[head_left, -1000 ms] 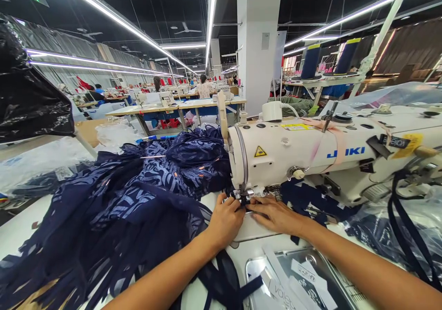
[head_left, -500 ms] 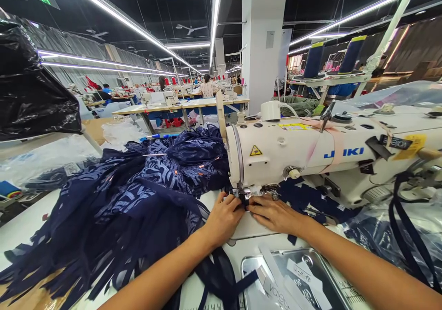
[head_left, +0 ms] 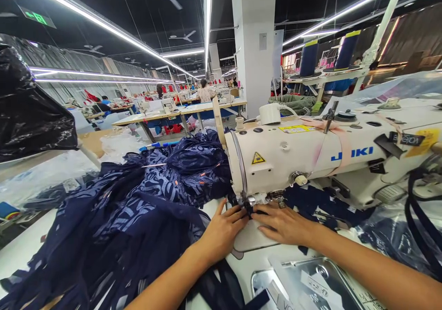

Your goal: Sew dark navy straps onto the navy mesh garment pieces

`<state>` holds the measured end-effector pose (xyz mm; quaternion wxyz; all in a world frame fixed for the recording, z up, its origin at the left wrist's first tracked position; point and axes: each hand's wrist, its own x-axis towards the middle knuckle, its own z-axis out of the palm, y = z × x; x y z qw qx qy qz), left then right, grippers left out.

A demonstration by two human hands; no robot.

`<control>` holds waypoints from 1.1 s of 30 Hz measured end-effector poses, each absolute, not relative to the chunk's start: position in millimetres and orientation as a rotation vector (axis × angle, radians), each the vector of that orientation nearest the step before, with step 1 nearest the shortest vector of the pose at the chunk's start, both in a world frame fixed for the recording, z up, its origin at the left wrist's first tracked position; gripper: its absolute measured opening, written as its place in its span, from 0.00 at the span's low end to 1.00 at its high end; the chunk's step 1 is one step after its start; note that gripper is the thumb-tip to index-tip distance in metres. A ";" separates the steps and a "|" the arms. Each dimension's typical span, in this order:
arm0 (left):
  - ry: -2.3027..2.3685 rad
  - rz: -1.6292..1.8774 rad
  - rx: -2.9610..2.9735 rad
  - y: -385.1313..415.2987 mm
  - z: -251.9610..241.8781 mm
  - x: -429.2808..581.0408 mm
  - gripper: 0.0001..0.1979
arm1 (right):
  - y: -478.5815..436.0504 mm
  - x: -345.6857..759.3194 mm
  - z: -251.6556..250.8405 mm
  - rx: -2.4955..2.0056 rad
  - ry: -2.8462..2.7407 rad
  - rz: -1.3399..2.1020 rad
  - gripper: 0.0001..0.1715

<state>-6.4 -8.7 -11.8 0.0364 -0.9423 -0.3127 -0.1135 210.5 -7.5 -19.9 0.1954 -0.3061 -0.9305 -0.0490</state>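
Note:
Both hands meet under the head of a white sewing machine (head_left: 276, 151). My left hand (head_left: 224, 229) lies left of the needle area, its fingertips on a small dark piece of fabric (head_left: 247, 208). From the right, my right hand (head_left: 281, 222) touches the same piece, with its fingers stretched toward the presser foot. How far the fingertips pinch the fabric is hidden. A large heap of navy patterned fabric (head_left: 138, 213) lies left of the machine, beside my left hand.
A metal tray (head_left: 319, 266) with paper labels is set in the table near my right forearm. Navy scraps (head_left: 321, 206) lie behind my right hand. A black plastic bag (head_left: 31, 107) hangs at left; thread cones (head_left: 309, 58) stand behind. People sit farther back.
The camera view has tilted and shifted slightly. My left hand's fingers lie flatter and more spread beside the needle area; my right hand has stayed at the fabric.

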 end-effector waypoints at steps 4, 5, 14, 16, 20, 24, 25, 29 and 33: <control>-0.959 -0.377 -2.922 -7.0 -14.1 -7.4 0.18 | -7.7 211.0 -23.1 -0.861 -2.611 -0.174 0.15; -0.964 -0.379 -2.925 -7.1 -14.6 -7.5 0.18 | -7.4 211.1 -23.6 -0.856 -2.610 -0.179 0.15; -0.993 -0.317 -2.859 -9.6 -15.2 -5.2 0.19 | -6.2 207.2 -24.6 -0.845 -2.583 -0.244 0.15; -1.003 -0.297 -2.835 -8.8 -14.0 -4.3 0.19 | -6.0 206.8 -24.7 -0.865 -2.587 -0.235 0.15; -1.033 -0.251 -2.827 -6.6 -9.8 -3.1 0.19 | -5.4 208.1 -23.9 -0.922 -2.587 -0.203 0.18; -1.059 -0.232 -2.805 -3.9 -7.0 -2.1 0.20 | -3.6 211.4 -24.0 -1.003 -2.587 -0.149 0.20; -1.059 -0.235 -2.791 -3.5 -6.5 -1.5 0.20 | -2.6 212.0 -24.6 -1.022 -2.575 -0.138 0.20; -1.063 -0.271 -2.680 -6.1 -3.8 3.5 0.18 | 3.7 211.8 -30.3 -1.090 -2.497 -0.124 0.19; -1.198 -0.238 -2.465 -15.0 -4.1 11.0 0.08 | 9.2 206.7 -35.5 -1.197 -2.430 -0.222 0.17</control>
